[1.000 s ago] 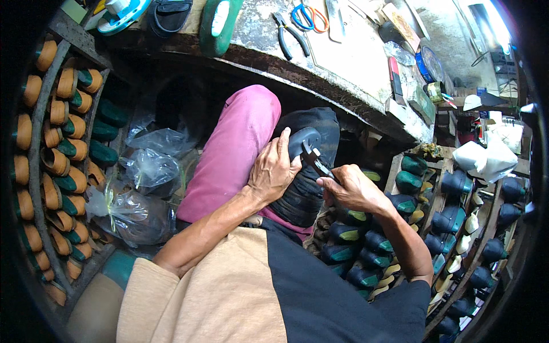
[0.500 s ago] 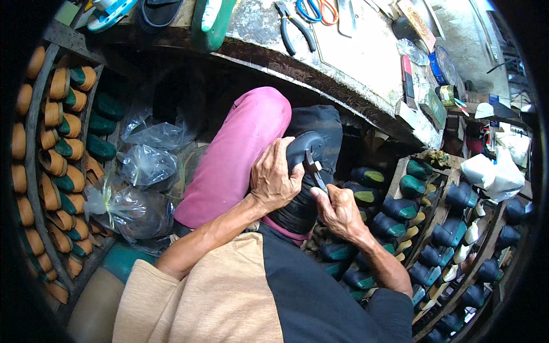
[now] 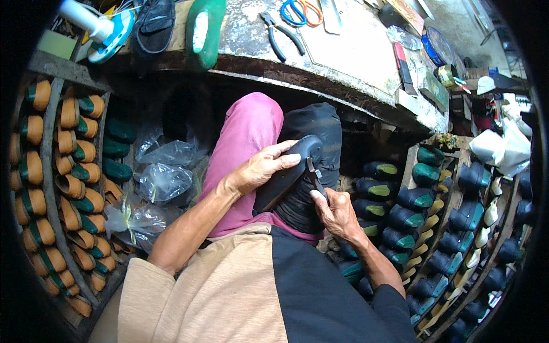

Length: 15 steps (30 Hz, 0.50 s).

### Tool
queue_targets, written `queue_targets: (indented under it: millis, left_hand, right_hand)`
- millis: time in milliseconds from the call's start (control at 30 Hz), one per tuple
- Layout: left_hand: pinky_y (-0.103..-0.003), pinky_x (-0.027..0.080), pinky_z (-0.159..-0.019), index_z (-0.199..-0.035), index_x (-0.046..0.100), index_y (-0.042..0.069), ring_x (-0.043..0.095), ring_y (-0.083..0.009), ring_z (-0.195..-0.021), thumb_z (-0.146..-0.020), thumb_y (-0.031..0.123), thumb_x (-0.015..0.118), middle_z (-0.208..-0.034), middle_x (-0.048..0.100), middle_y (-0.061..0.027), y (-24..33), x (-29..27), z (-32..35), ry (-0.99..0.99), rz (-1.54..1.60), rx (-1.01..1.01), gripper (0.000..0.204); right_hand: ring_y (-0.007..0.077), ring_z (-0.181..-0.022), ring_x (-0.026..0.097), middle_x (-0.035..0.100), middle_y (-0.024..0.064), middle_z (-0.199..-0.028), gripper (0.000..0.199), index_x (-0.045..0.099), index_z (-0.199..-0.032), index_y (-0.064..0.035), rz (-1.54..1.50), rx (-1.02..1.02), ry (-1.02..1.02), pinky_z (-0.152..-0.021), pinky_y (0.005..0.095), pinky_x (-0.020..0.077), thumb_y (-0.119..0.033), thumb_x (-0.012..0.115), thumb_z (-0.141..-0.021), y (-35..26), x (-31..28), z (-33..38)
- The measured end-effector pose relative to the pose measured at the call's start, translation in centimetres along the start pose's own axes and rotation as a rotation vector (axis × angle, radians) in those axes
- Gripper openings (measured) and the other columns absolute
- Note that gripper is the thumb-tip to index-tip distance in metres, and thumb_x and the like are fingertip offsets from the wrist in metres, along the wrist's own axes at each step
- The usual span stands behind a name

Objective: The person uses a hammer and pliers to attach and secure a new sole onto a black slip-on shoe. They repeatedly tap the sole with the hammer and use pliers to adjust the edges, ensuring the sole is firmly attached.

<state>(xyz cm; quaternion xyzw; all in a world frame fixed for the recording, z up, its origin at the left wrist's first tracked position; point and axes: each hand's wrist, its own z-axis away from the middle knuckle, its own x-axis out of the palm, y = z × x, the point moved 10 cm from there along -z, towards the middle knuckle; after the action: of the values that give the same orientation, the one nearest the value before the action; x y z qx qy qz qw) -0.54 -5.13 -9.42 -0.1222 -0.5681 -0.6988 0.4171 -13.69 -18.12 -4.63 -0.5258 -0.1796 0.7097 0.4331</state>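
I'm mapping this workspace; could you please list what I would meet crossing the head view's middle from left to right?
Tan-and-green shoes, clear plastic bags, left hand, right hand, dark-and-green shoes.

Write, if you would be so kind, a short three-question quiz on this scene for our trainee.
1. Where do the dark-handled pliers lie: a) on the person's lap, b) on the workbench, c) inside a plastic bag?
2. True or false: the right hand grips a metal tool.
3. Fill the gap: the left hand holds a black ____.

Key: 1. b; 2. true; 3. shoe.
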Motion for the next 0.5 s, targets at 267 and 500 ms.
queue_targets:
  millis: [267,500]
  left_hand:
    - [-0.032,0.05,-0.111,-0.153,0.067,0.003,0.064,-0.0141,-0.12,-0.114,0.035,0.074,-0.125,0.067,-0.0013,1.2,0.6,0.1,0.167,-0.299,0.035,0.051]
    - [-0.044,0.05,-0.112,-0.146,0.073,0.003,0.069,-0.0314,-0.125,-0.108,0.042,0.076,-0.132,0.071,-0.0115,1.6,2.9,0.2,0.365,-0.7,0.237,0.054]
  right_hand:
    - [0.0355,-0.049,0.053,0.053,0.0253,-0.061,0.053,0.059,-0.076,0.0043,-0.114,0.065,0.034,-0.054,0.05,0.0426,-0.029,0.073,-0.116,0.2,0.7,1.9]
    - [0.0154,-0.054,0.06,0.064,0.0083,-0.06,0.056,0.067,-0.077,0.0011,-0.387,0.245,0.06,-0.054,0.0381,0.048,-0.034,0.066,-0.121,1.4,3.5,5.1]
